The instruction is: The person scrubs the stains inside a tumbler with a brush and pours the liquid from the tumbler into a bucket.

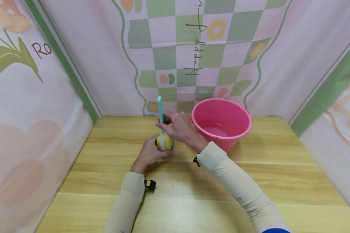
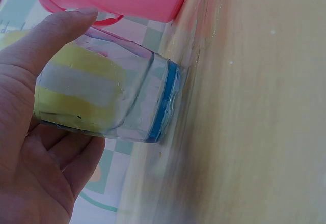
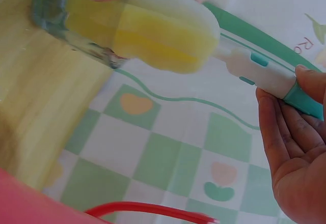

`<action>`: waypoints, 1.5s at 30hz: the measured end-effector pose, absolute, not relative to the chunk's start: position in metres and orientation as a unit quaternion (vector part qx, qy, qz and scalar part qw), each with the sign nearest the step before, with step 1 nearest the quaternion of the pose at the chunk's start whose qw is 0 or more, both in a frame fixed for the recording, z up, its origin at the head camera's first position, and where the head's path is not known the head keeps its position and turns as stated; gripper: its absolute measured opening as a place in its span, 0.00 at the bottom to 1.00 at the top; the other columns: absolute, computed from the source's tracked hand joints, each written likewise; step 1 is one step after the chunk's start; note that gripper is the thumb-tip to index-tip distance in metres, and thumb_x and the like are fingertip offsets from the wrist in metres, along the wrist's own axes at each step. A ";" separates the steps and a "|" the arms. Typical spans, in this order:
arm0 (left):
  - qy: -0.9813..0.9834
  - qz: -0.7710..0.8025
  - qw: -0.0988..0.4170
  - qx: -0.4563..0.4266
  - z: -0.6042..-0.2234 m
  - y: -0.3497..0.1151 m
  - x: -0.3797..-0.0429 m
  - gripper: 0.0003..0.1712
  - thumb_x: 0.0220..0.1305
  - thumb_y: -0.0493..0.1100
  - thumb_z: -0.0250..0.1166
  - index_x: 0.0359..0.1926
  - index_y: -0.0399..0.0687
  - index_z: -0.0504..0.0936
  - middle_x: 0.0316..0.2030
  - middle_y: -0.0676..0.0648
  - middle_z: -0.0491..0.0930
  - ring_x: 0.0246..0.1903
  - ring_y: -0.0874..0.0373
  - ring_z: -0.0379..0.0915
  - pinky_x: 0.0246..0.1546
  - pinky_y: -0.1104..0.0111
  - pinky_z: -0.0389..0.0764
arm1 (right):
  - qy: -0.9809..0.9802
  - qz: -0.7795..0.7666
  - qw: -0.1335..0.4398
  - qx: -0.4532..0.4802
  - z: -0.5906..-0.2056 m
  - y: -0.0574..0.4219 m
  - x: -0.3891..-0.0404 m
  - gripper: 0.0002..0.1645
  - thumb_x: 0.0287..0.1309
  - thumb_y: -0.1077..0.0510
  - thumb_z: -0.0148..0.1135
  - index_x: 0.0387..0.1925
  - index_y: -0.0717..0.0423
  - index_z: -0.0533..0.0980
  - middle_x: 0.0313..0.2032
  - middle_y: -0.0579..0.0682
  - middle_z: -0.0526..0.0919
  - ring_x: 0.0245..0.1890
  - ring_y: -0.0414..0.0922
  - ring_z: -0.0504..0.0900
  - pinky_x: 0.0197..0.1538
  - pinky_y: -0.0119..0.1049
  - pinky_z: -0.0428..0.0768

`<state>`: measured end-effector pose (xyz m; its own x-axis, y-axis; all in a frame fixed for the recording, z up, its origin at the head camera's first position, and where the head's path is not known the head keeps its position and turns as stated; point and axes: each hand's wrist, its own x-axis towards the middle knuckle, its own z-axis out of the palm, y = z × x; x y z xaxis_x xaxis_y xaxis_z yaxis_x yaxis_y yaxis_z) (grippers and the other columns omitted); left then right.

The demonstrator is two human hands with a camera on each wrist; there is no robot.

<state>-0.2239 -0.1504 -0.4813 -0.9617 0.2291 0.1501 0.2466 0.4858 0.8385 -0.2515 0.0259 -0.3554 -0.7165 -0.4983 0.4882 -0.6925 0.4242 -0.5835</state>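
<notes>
My left hand (image 1: 151, 152) grips a clear drinking glass (image 2: 135, 94) around its side, the thumb across one face and the fingers on the other. A blue band runs round the base of the glass, which stands at the wooden tabletop. In my right hand (image 1: 179, 127) is a bottle brush, its turquoise handle (image 1: 160, 108) pinched between thumb and fingers. The yellow-and-white sponge head (image 3: 168, 33) sits partly inside the glass, its upper part above the rim. In the head view the brush stands nearly upright, handle end up.
A pink bucket (image 1: 221, 139) with a red handle (image 3: 147, 208) stands just right of my right hand, near the back of the wooden table (image 1: 280, 181). A patterned cloth (image 1: 175, 48) hangs behind the table, with more cloth at both sides.
</notes>
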 end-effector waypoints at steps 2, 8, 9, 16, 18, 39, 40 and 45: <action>-0.861 -0.489 0.011 -0.141 -0.482 -0.151 -0.225 0.36 0.52 0.51 0.85 0.60 0.53 0.79 0.42 0.51 0.84 0.42 0.54 0.79 0.47 0.58 0.80 | -0.830 0.409 0.128 0.357 -0.350 0.026 -0.251 0.09 0.68 0.56 0.72 0.37 0.58 0.84 0.34 0.53 0.93 0.36 0.47 0.93 0.41 0.36 0.90; -0.861 -0.489 0.011 -0.140 -0.482 -0.151 -0.226 0.32 0.51 0.51 0.85 0.54 0.55 0.79 0.39 0.50 0.83 0.41 0.55 0.79 0.46 0.59 0.81 | -0.819 0.426 0.149 0.354 -0.331 0.028 -0.248 0.08 0.66 0.57 0.73 0.37 0.60 0.85 0.33 0.53 0.92 0.34 0.46 0.93 0.40 0.36 0.90; -0.862 -0.487 0.011 -0.139 -0.482 -0.151 -0.226 0.32 0.51 0.51 0.86 0.53 0.55 0.79 0.39 0.50 0.83 0.40 0.55 0.79 0.45 0.59 0.81 | -0.819 0.426 0.151 0.353 -0.329 0.028 -0.247 0.08 0.66 0.57 0.73 0.37 0.60 0.85 0.33 0.53 0.92 0.34 0.46 0.92 0.40 0.35 0.90; -0.861 -0.491 0.012 -0.134 -0.483 -0.150 -0.225 0.32 0.51 0.50 0.86 0.54 0.53 0.80 0.40 0.50 0.84 0.41 0.54 0.80 0.46 0.58 0.81 | -0.843 0.392 0.153 0.337 -0.338 0.025 -0.243 0.11 0.68 0.52 0.72 0.34 0.56 0.84 0.29 0.50 0.92 0.28 0.40 0.90 0.31 0.31 0.85; -0.862 -0.489 0.010 -0.133 -0.483 -0.150 -0.224 0.33 0.52 0.51 0.85 0.57 0.53 0.80 0.42 0.50 0.85 0.42 0.54 0.80 0.47 0.58 0.81 | -0.845 0.388 0.145 0.338 -0.343 0.024 -0.241 0.12 0.68 0.52 0.72 0.33 0.56 0.83 0.28 0.49 0.91 0.26 0.38 0.88 0.28 0.30 0.82; -0.858 -0.499 0.001 -0.121 -0.483 -0.150 -0.223 0.36 0.52 0.51 0.85 0.60 0.54 0.79 0.43 0.50 0.85 0.43 0.52 0.79 0.48 0.57 0.79 | -0.856 0.371 0.138 0.334 -0.335 0.027 -0.240 0.12 0.67 0.52 0.72 0.34 0.56 0.84 0.30 0.50 0.92 0.29 0.40 0.91 0.31 0.31 0.85; -0.860 -0.496 0.000 -0.120 -0.483 -0.150 -0.223 0.38 0.52 0.51 0.85 0.62 0.54 0.79 0.44 0.50 0.85 0.43 0.52 0.79 0.48 0.57 0.79 | -0.860 0.366 0.135 0.329 -0.338 0.028 -0.239 0.12 0.68 0.51 0.72 0.33 0.55 0.84 0.29 0.49 0.92 0.28 0.40 0.90 0.30 0.31 0.84; -0.867 -0.484 0.003 -0.119 -0.483 -0.150 -0.223 0.42 0.53 0.53 0.85 0.68 0.54 0.77 0.48 0.50 0.86 0.46 0.53 0.80 0.49 0.57 0.80 | -0.869 0.353 0.129 0.321 -0.351 0.029 -0.239 0.14 0.68 0.50 0.72 0.30 0.54 0.82 0.28 0.48 0.91 0.25 0.37 0.86 0.26 0.29 0.78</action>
